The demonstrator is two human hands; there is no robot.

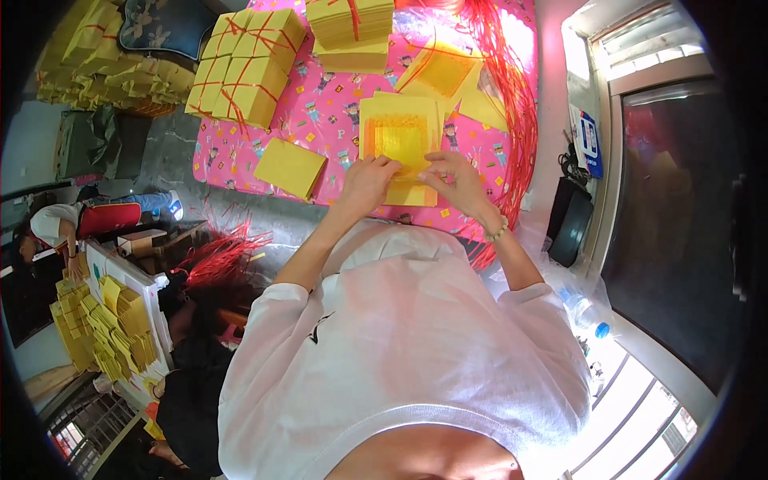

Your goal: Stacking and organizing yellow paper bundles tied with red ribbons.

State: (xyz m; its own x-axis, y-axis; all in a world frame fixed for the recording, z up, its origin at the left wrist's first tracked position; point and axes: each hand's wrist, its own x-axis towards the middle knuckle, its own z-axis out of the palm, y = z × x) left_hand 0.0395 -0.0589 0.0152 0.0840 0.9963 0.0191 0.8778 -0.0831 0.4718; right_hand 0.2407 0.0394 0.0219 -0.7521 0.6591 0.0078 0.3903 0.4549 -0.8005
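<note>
A yellow paper sheet with a shiny gold square (398, 138) lies on a stack of plain yellow paper (412, 195) near the table's front edge. My left hand (370, 184) has its fingers curled in at the sheet's near left part, closed on the paper. On the other side, my right hand (459, 184), with a beaded bracelet at the wrist, pinches the near right part between thumb and fingers. The fingertips partly cover the near edge, so its fold is hard to make out.
Tied bundles of yellow paper (254, 68) and a tall stack (350, 24) stand farther back. A loose yellow block (290, 168) lies left. Red strands (516, 120) hang along the pink table's right side. Another person (60, 222) is at a paper-covered table on the left.
</note>
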